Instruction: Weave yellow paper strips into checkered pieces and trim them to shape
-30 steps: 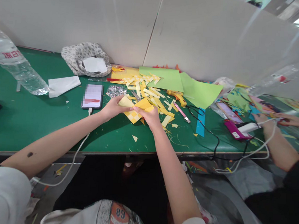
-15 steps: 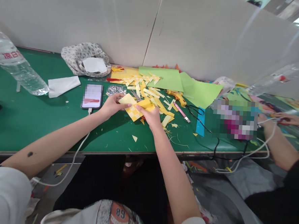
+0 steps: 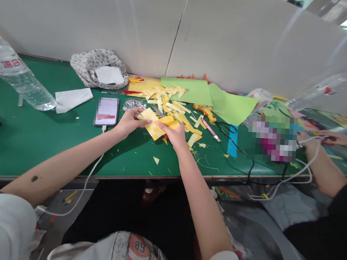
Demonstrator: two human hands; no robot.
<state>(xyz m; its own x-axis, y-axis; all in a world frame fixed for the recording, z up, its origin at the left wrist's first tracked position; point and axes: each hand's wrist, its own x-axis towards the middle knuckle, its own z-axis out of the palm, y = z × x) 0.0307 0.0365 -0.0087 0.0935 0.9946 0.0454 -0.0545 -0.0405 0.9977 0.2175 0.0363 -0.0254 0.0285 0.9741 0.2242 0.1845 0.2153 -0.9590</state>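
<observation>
A small woven mat of pale and deep yellow paper strips (image 3: 155, 128) is held just above the green table (image 3: 29, 137), in the middle. My left hand (image 3: 130, 122) pinches its left edge, where a pale yellow flap sticks up. My right hand (image 3: 175, 134) grips its right side, fingers curled over a deep yellow strip. Loose yellow paper strips (image 3: 175, 106) lie scattered just behind both hands.
A phone (image 3: 107, 111) on a white cable lies left of my hands, a water bottle (image 3: 18, 79) and a tissue (image 3: 72, 99) farther left. Green paper sheets (image 3: 216, 97), a glue gun (image 3: 205, 111), a pink knife (image 3: 210, 129) lie right. Another person's arm (image 3: 321, 166) works at far right.
The woven mat has shifted slightly up and left between my hands, and my left fingers have re-gripped its pale flap. My arms have barely moved.
</observation>
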